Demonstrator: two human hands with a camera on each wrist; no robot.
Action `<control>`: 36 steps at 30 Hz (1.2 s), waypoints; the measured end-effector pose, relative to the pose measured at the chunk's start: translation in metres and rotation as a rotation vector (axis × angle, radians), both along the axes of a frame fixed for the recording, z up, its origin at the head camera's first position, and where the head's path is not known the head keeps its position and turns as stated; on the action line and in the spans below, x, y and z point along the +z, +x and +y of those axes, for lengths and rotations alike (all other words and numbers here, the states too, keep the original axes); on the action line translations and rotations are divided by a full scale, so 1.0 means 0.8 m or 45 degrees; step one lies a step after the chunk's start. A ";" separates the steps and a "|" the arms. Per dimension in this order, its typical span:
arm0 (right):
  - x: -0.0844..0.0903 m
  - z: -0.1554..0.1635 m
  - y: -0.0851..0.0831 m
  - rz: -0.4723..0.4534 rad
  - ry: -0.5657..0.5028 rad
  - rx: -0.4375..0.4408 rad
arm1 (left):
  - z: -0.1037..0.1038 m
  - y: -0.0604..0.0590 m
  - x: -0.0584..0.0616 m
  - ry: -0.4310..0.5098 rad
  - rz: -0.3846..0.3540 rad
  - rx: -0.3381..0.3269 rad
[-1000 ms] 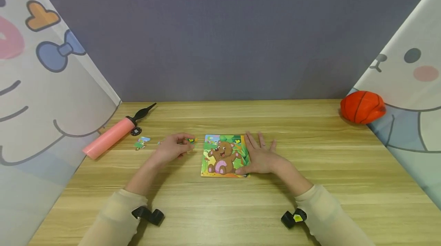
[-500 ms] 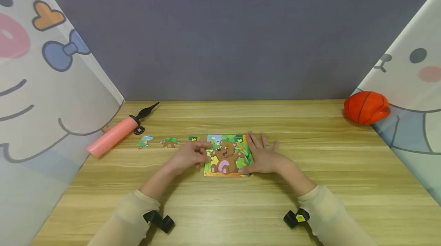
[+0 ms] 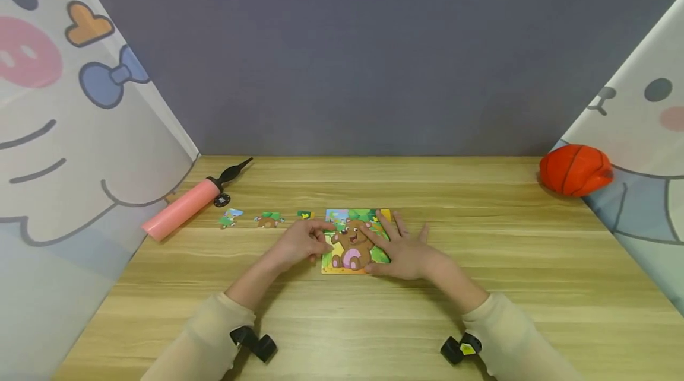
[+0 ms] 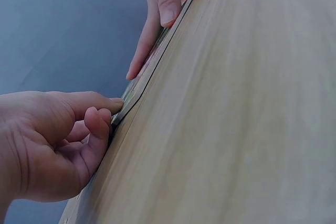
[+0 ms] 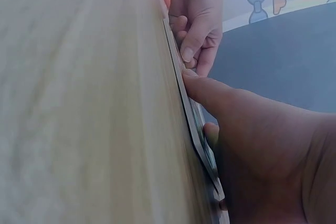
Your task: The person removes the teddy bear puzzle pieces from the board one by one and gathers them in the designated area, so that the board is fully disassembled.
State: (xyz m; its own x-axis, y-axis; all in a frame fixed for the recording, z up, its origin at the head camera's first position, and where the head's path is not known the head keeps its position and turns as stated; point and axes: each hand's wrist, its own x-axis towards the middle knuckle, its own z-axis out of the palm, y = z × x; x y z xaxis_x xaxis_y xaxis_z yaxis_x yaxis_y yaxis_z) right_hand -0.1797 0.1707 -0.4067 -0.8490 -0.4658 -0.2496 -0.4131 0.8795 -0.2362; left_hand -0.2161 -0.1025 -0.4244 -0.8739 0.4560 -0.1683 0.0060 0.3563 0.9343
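A square bear jigsaw puzzle (image 3: 352,259) lies on the wooden table. My left hand (image 3: 299,244) pinches its left edge between thumb and fingers; in the left wrist view the thumb (image 4: 100,100) is on top of that edge. My right hand (image 3: 406,253) rests on the puzzle's right side, fingers spread and fairly straight over the picture, hiding part of it. To the left lie loose puzzle pieces: a blue and green one (image 3: 231,218), a brown and green one (image 3: 268,220), and a dark green one with a yellow figure (image 3: 306,215).
A pink hand pump (image 3: 184,209) with a black nozzle lies at the back left, a small black disc (image 3: 222,200) beside it. At the back right sits a dented red ball (image 3: 574,170). A grey panel (image 3: 374,72) stands along the table's far edge.
My left hand has moved right, from the loose piece with the yellow figure to the puzzle's left edge. The right hand's fingers have shifted left, further over the picture. The head view has turned slightly.
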 end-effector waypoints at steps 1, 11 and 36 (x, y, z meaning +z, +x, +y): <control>-0.001 -0.001 0.001 0.009 0.007 0.001 | 0.001 0.000 0.000 0.001 0.002 -0.002; -0.005 -0.004 0.003 -0.001 0.018 -0.023 | 0.001 -0.001 0.001 0.007 -0.018 0.004; -0.003 -0.005 0.002 -0.015 -0.004 -0.028 | 0.002 -0.001 0.003 0.082 -0.123 0.165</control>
